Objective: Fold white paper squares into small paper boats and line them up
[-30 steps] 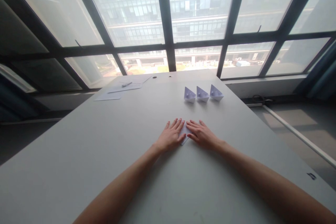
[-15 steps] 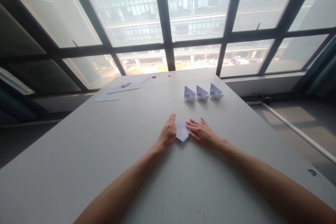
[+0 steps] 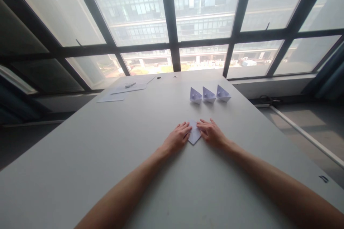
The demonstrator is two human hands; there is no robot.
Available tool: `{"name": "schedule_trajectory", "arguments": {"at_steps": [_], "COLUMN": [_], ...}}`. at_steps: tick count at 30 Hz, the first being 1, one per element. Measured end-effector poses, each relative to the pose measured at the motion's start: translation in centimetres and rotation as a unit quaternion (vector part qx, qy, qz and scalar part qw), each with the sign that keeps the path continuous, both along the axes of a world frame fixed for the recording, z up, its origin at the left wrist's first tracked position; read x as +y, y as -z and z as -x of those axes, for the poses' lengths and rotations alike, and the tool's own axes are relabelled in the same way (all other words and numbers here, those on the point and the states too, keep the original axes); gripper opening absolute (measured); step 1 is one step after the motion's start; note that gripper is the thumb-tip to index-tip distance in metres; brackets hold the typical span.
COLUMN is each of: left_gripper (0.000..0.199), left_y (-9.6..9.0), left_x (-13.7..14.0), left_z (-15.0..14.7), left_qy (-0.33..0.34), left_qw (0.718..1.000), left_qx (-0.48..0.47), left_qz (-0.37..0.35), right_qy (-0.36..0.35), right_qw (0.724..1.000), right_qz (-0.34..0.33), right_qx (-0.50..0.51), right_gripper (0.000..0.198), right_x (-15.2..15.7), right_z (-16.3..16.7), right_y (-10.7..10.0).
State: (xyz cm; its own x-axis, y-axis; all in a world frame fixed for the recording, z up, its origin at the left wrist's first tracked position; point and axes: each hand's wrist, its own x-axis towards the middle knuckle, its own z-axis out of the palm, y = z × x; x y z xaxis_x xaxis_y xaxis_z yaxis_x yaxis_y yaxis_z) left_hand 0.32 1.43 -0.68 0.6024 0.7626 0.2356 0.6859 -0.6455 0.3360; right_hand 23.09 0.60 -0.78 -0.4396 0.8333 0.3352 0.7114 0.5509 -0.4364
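Folding stage, by the look: left hand (image 3: 177,136) and right hand (image 3: 212,134) on the paper (image 3: 194,136), grip pinching or flat, can't tell; next wants edges squared.

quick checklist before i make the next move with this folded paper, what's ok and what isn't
1. Left hand touching the folded paper at its left side: ok.
2. Right hand touching its right side: ok.
3. Paper resting on the table, not lifted up in the air: ok.
4. Three folded paper shapes apart from both hands: ok, they stand in a row beyond them.
5. Loose sheets out of the way: ok, at the far left.
6. Creases sharp and layers aligned: cannot tell, too small.
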Motion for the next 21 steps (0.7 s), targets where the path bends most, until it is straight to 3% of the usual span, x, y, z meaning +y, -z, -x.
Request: {"name": "schedule_trajectory", "arguments": {"at_steps": [6, 12, 16, 19, 21], "left_gripper": [0.052, 0.063, 0.046, 0.037, 0.036], "left_y": [0.2, 0.4, -0.4, -0.8, -1.0], "left_x": [0.2, 0.0, -0.1, 0.0, 0.1], "left_z": [0.1, 0.1, -0.2, -0.3, -0.3], "left_qy": [0.043, 0.017, -0.043, -0.124, -0.144], "left_qw": [0.998, 0.999, 0.996, 0.976, 0.967], "left_qx": [0.052, 0.039, -0.073, -0.178, -0.207], "left_qz": [0.009, 0.011, -0.005, -0.028, -0.027], "right_qy": [-0.092, -0.085, -0.115, -0.152, -0.167], "right_qw": [0.996, 0.996, 0.993, 0.987, 0.985], "right_qz": [-0.006, 0.007, 0.006, 0.013, 0.019], "right_qx": [-0.003, -0.032, -0.04, -0.045, -0.043], "right_gripper": [0.051, 0.064, 0.058, 0.056, 0.058], "right_x": [-0.4, -0.7, -0.8, -0.9, -1.1], "right_z": [0.3, 0.5, 0.2, 0.0, -0.1], "right_y": [0.0, -0.1, -0.5, -0.9, -1.1]}}
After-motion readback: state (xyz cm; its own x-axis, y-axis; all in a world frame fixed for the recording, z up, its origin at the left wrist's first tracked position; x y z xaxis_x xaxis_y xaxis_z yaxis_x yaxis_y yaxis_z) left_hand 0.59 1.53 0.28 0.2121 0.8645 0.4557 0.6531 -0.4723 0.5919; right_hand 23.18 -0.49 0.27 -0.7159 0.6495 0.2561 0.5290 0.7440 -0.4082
